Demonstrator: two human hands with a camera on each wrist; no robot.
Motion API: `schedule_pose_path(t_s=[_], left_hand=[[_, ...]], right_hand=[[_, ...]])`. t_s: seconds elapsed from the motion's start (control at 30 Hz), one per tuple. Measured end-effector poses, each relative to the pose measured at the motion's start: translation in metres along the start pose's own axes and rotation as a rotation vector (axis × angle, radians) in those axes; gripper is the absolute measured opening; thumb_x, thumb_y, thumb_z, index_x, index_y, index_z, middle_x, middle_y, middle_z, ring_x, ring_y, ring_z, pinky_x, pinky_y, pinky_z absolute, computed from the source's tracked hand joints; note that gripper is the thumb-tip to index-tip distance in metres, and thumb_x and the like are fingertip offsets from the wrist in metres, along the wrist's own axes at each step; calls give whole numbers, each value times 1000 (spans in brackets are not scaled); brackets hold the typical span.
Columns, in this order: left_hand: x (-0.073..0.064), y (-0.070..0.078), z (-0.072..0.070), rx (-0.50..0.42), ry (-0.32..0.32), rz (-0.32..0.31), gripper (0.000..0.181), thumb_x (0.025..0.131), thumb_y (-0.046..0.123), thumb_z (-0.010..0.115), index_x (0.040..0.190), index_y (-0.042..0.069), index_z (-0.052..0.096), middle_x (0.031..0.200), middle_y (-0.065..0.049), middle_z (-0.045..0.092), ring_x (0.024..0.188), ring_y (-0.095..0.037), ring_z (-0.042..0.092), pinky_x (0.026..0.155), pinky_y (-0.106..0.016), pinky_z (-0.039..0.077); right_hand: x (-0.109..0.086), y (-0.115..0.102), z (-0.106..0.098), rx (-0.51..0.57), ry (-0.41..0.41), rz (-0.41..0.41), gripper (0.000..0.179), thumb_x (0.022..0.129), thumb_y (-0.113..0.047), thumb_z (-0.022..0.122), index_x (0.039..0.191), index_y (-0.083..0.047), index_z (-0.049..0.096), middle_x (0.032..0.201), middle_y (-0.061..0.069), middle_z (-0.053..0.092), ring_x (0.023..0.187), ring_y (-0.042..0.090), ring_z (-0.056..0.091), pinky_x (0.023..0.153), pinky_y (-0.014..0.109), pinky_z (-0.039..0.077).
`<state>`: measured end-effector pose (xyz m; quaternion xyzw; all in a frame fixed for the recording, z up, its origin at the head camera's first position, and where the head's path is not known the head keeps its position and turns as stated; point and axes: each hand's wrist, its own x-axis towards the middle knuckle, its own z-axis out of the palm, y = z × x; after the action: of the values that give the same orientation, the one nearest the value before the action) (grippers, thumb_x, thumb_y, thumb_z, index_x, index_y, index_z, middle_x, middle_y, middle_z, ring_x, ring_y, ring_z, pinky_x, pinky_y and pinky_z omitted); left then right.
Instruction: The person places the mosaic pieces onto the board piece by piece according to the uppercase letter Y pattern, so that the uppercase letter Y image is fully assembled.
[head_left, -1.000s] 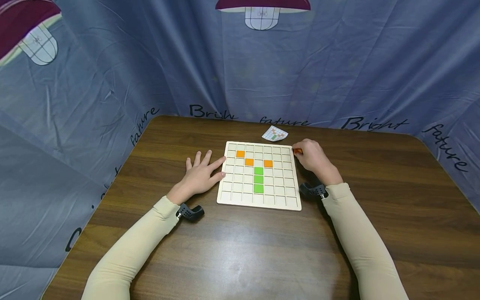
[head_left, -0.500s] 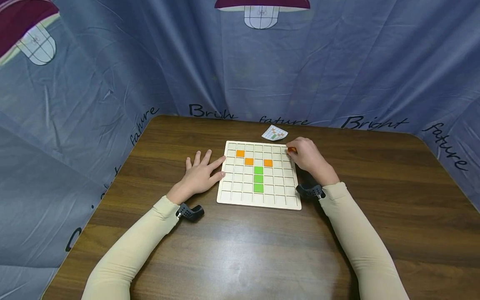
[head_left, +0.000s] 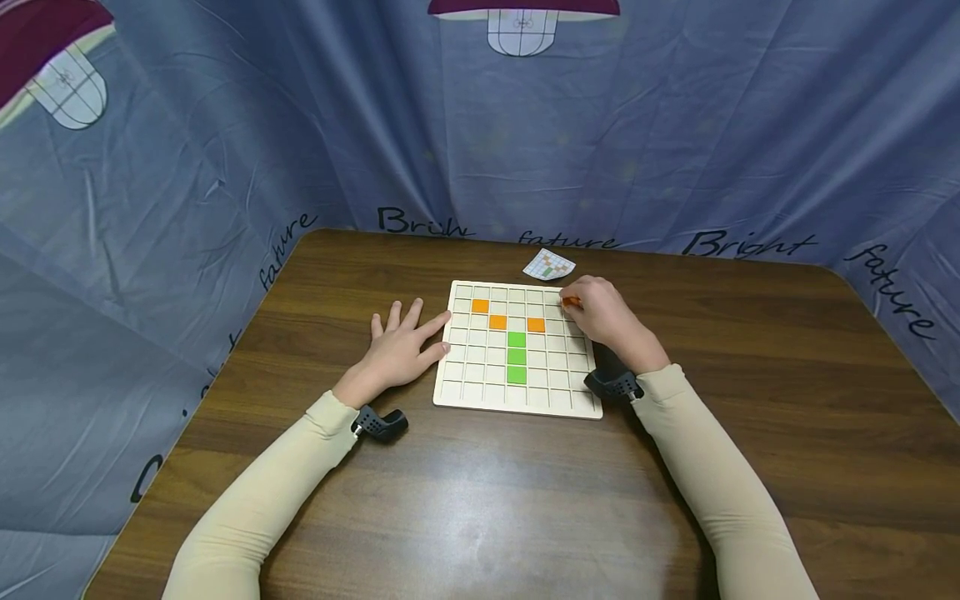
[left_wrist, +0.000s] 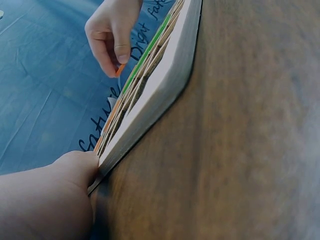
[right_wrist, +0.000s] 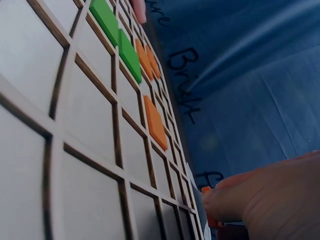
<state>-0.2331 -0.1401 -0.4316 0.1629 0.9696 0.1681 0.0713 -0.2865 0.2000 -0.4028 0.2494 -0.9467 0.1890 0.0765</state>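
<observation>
A pale square board (head_left: 480, 392) with a grid of recessed cells lies on the table. Three orange tiles (head_left: 536, 325) and three green tiles (head_left: 517, 356) sit in its cells, the green ones in a column. Over the board's far right corner, my right hand (head_left: 606, 312) pinches another orange tile (head_left: 571, 301) between thumb and fingers; the right wrist view shows this tile (right_wrist: 209, 200) on edge at the fingertips. My left hand (head_left: 397, 354) lies flat with fingers spread, thumb and index finger touching the board's left edge.
Behind the board lies a small card (head_left: 549, 264) printed with a grid pattern in orange and green. The brown wooden table (head_left: 480, 500) ends at a blue curtain (head_left: 637, 150) at the back and left. Each wrist wears a black camera band (head_left: 381, 425).
My right hand has moved left with the orange tile, from beside the board's right edge to above its far right corner. The left hand stays in place.
</observation>
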Motion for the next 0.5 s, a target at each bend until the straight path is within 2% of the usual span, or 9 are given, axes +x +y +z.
schedule_pose_path(t_s=[0.23,0.5], left_hand=[[1,-1,0,-1,4,1,61,105,54,43,161,33,31,171,-22,14,155,-55,3,116,-79,3],[0,-1,0,-2,5,-1,61,105,54,43,161,33,31,171,-21,13,155,-54,3,116,-79,3]], right_hand=[[2,-6,6,12,-24,-26,21,92,2,70,111,7,75,108,25,74,105,40,67,96,54,50],[3,-11,11,0,-35,-49,17,92,4,68,107,5,77,103,22,75,97,36,67,92,52,51]])
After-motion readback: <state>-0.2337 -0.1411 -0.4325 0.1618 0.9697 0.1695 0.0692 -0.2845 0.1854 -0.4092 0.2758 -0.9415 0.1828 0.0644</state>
